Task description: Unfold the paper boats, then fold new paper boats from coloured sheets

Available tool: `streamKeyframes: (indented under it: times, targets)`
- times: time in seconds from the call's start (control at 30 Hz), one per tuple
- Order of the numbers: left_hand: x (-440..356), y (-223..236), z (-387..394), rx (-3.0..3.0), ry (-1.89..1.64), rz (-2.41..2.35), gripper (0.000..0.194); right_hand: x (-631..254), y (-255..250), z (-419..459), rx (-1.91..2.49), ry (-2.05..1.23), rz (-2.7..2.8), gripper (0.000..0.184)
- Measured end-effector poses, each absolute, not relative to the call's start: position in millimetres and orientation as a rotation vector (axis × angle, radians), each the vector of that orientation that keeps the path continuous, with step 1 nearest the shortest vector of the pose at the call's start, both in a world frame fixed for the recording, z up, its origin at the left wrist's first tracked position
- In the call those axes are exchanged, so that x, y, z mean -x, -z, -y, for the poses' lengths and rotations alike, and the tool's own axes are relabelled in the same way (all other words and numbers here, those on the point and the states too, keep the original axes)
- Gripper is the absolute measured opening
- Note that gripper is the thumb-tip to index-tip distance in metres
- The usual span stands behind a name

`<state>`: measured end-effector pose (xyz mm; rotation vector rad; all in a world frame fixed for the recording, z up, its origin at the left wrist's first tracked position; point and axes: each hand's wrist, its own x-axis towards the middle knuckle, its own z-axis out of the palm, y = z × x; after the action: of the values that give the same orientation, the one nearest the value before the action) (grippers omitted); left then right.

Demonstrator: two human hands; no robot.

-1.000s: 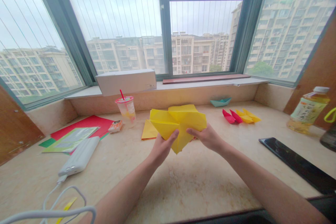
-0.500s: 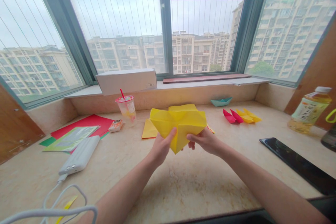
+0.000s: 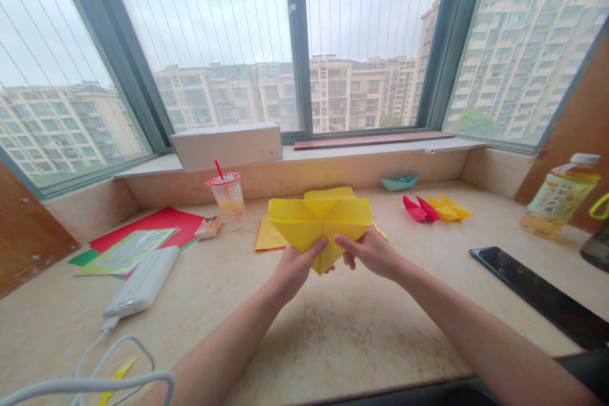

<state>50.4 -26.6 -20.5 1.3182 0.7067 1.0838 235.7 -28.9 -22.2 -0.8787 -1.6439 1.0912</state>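
Observation:
A folded sheet of yellow paper (image 3: 320, 222) is held up above the counter, with a wide straight upper edge and a point facing down toward me. My left hand (image 3: 299, 265) grips its lower left side, thumb pressed on the front face. On the lower right side my right hand (image 3: 368, 250) pinches it the same way, some fingers curled behind. The two thumbs are close together near the middle crease. Behind the held paper, a stack of yellow and orange paper (image 3: 269, 236) lies partly hidden on the counter.
Folded paper pieces in teal (image 3: 399, 183), red (image 3: 420, 209) and yellow (image 3: 450, 208) sit at the back right. A phone (image 3: 537, 295) and a drink bottle (image 3: 561, 196) are right. On the left are a plastic cup (image 3: 226, 195), a white power bank (image 3: 141, 282) with cable and red paper (image 3: 183, 227).
The yellow paper's front flaps now lie flatter and more even, and its upper edge is straighter. My left thumb has shifted slightly right, toward the right thumb.

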Motion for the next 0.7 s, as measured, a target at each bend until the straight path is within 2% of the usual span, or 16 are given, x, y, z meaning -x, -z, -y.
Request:
streamKeyframes:
  times: [0.2,0.3,0.47,0.63,0.7]
  targets:
    - [-43.3,15.9,21.6,-1.205,-1.125,-0.638,0.043,-253.5,2.1,35.5,0.666,-1.023,1.579,0.058]
    - [-39.5,17.6,20.5,-1.234,-1.073,-0.614,0.04,-259.7,-4.2,36.3,0.68,-1.001,1.621,0.071]
    - [-37.0,19.7,17.7,-1.276,-1.102,-0.645,0.042,-257.8,-4.4,32.3,0.791,-0.994,1.585,0.064]
    - [-37.6,13.8,16.9,-1.331,-1.142,-0.719,0.045,-256.9,2.7,24.7,0.848,-0.903,1.524,0.073]
    - [-38.3,11.2,17.6,-1.345,-1.153,-0.754,0.046,-259.1,6.1,21.4,0.892,-0.815,1.55,0.069]
